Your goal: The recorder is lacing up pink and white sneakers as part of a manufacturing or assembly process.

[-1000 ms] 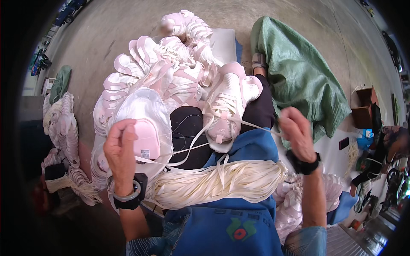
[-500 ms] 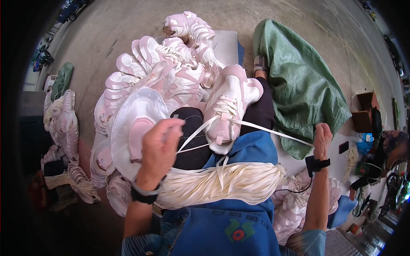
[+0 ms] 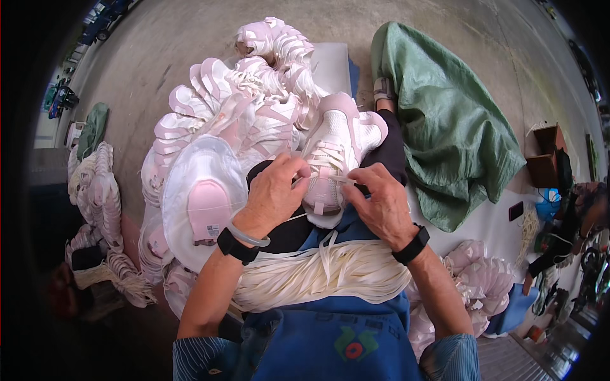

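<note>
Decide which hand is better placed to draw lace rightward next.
Probably the right hand: it appears to pinch lace at the right side of the shoe, while the left hand is at its left.

Soft, even light, faint sheen on the green sheet, dim lower left, bent, black-rimmed edges.

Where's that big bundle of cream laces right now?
In the head view, the bundle of cream laces lies across the person's lap, low in the middle, between the pink-and-white shoe above it and the blue apron's coloured emblem below.
</note>
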`<state>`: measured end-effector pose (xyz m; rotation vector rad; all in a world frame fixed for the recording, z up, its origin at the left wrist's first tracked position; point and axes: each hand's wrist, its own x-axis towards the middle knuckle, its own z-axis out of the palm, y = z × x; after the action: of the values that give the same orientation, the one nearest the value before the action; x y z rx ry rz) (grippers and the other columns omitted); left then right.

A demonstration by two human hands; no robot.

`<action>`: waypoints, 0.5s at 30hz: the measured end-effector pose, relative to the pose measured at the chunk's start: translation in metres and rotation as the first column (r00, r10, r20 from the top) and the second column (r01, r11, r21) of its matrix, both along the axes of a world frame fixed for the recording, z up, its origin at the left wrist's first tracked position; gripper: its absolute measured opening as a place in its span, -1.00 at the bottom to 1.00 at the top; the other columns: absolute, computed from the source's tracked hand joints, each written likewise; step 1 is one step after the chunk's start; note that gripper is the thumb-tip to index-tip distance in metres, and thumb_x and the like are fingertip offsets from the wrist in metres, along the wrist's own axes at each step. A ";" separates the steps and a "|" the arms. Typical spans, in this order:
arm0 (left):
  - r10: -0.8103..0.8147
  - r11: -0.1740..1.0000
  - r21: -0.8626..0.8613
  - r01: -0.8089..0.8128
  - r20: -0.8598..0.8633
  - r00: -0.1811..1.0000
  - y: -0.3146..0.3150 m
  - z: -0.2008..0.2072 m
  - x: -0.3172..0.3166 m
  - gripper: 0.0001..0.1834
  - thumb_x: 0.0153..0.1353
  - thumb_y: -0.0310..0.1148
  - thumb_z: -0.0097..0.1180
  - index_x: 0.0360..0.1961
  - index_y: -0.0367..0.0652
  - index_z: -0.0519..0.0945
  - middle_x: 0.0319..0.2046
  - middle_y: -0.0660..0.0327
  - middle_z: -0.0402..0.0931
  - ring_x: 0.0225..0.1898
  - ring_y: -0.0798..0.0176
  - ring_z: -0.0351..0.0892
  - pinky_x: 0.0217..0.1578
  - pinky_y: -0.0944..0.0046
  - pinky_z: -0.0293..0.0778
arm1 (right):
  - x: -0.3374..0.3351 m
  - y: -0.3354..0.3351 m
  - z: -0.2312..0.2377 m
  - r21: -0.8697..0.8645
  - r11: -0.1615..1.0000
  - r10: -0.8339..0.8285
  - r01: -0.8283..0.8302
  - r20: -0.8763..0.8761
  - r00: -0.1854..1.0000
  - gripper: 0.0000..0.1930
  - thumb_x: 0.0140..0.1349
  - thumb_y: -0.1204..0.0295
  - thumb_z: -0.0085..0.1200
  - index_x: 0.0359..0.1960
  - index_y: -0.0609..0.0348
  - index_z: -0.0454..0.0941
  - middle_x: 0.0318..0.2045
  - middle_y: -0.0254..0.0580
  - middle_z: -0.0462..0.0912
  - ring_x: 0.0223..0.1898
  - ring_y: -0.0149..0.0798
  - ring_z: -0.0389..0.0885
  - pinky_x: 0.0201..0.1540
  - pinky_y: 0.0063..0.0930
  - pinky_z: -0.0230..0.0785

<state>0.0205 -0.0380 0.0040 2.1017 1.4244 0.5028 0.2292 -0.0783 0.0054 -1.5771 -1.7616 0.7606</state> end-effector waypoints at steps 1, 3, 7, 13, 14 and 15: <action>-0.001 1.000 -0.019 0.002 0.066 0.998 0.001 -0.001 -0.002 -0.88 0.11 -0.46 0.16 -0.33 -0.19 0.50 -0.38 0.10 0.50 -0.38 -0.01 0.56 -0.34 0.14 0.45 | -0.006 0.003 0.001 0.062 0.996 0.058 -0.057 -0.021 0.998 -0.85 0.10 0.39 0.18 -0.33 0.17 0.59 -0.40 -0.10 0.52 -0.46 -0.03 0.57 -0.40 -0.24 0.43; 0.006 0.999 -0.036 -0.001 0.134 0.991 -0.002 0.001 -0.003 -0.87 0.12 -0.45 0.16 -0.34 -0.21 0.48 -0.41 0.09 0.51 -0.40 -0.03 0.55 -0.35 0.13 0.45 | -0.024 0.006 0.001 0.070 0.994 0.084 -0.084 0.011 0.996 -0.86 0.13 0.38 0.15 -0.35 0.17 0.58 -0.42 -0.10 0.50 -0.48 0.00 0.57 -0.42 -0.20 0.42; 0.155 0.961 -0.233 -0.151 -0.002 0.988 -0.003 0.000 0.000 -0.82 0.12 -0.38 0.19 -0.36 -0.23 0.46 -0.47 -0.02 0.53 -0.38 -0.11 0.57 -0.35 0.08 0.46 | -0.044 0.019 -0.010 0.055 0.992 0.100 -0.112 0.187 0.977 -0.88 0.18 0.36 0.08 -0.39 0.14 0.55 -0.43 -0.10 0.47 -0.51 0.03 0.56 -0.47 -0.14 0.40; 0.136 0.951 -0.277 -0.138 -0.025 0.990 -0.004 -0.005 -0.007 -0.75 0.11 -0.29 0.21 -0.36 -0.23 0.47 -0.50 -0.07 0.55 -0.38 -0.16 0.57 -0.36 0.05 0.44 | -0.063 0.026 -0.012 0.023 0.997 0.054 -0.069 0.403 0.913 -0.87 0.19 0.37 0.06 -0.42 0.14 0.54 -0.43 -0.10 0.47 -0.54 0.05 0.56 -0.47 -0.13 0.40; 0.129 0.952 -0.275 -0.131 -0.026 0.991 -0.004 -0.004 -0.008 -0.75 0.11 -0.29 0.20 -0.36 -0.24 0.47 -0.51 -0.06 0.55 -0.39 -0.16 0.57 -0.37 0.05 0.44 | -0.066 0.026 -0.012 0.034 0.996 0.063 -0.085 0.425 0.903 -0.87 0.18 0.37 0.05 -0.44 0.15 0.53 -0.43 -0.09 0.47 -0.54 0.06 0.56 -0.47 -0.12 0.40; 0.137 0.951 -0.276 -0.138 -0.020 0.990 -0.005 -0.004 -0.010 -0.75 0.11 -0.29 0.20 -0.36 -0.24 0.47 -0.51 -0.06 0.55 -0.39 -0.16 0.57 -0.37 0.05 0.44 | -0.069 0.027 -0.012 0.034 0.995 0.070 -0.094 0.430 0.900 -0.87 0.18 0.37 0.05 -0.44 0.15 0.53 -0.43 -0.09 0.47 -0.54 0.06 0.56 -0.47 -0.12 0.40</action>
<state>0.0100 -0.0429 -0.0002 1.7911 1.5515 0.3322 0.1606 -0.0516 -0.0069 -1.7381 -2.1519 0.4152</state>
